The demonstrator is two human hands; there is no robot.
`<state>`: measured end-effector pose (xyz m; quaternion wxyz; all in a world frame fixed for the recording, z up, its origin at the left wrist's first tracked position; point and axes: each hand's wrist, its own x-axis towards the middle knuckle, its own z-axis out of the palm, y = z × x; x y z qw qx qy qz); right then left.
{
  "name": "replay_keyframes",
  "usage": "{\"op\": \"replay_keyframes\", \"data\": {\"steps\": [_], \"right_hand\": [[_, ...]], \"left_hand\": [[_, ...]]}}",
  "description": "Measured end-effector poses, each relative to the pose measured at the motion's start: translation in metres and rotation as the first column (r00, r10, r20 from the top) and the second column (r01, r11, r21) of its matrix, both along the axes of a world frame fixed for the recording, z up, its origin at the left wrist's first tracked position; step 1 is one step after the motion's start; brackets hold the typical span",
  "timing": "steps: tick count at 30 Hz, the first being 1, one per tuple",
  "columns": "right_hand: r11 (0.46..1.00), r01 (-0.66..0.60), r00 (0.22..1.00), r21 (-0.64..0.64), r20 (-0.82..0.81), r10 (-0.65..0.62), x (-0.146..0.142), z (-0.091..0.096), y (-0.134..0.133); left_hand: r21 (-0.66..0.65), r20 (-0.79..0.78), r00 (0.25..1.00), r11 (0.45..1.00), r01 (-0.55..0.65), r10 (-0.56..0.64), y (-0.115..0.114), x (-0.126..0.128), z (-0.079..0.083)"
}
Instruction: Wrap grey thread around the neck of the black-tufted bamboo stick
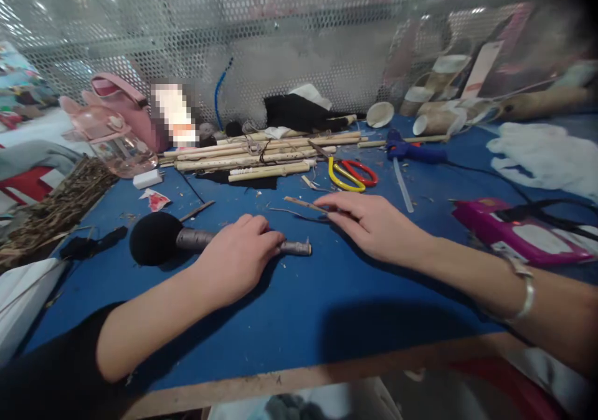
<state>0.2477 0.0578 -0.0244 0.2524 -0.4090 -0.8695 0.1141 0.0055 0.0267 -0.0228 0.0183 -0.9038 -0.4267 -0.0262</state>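
Observation:
My left hand [240, 255] is closed round a grey, bark-like stick [194, 240] lying along the blue table. One end of the stick meets a round black ball [156, 239], and the other pokes out past my thumb. My right hand [374, 224] pinches a short thin brown twig [299, 202] between thumb and fingertips, just above the tabletop. Beneath it a thin dark twig [294, 212] runs towards the same fingers; whether they touch it I cannot tell. Scissors [348, 176] with yellow and red handles lie right behind my right hand.
Pale sticks [261, 152] lie in a row at the back. To the right are a blue glue gun [415, 151], a purple device [514, 233] and white gloves [546, 158]. A pink-lidded bottle [122, 149] stands at the left, near bundled twigs [70, 205]. Perforated metal [322, 9] rises behind.

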Motion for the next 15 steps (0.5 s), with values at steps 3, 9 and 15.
{"op": "replay_keyframes", "data": {"steps": [3,9,15], "right_hand": [[0.999,-0.023,0.999,0.046,0.026,0.022,0.016,-0.008,-0.011],[0.976,-0.207,0.978,-0.062,0.024,0.209,0.028,-0.013,-0.009],[0.959,-0.281,0.958,-0.044,0.053,0.283,0.024,-0.013,-0.002]], "left_hand": [[0.117,0.038,0.997,0.991,0.068,-0.073,0.003,-0.004,-0.011],[0.123,0.097,0.985,0.984,0.128,-0.140,0.011,-0.008,-0.014],[0.082,0.152,0.986,0.995,0.060,-0.071,0.003,-0.005,-0.012]]}}
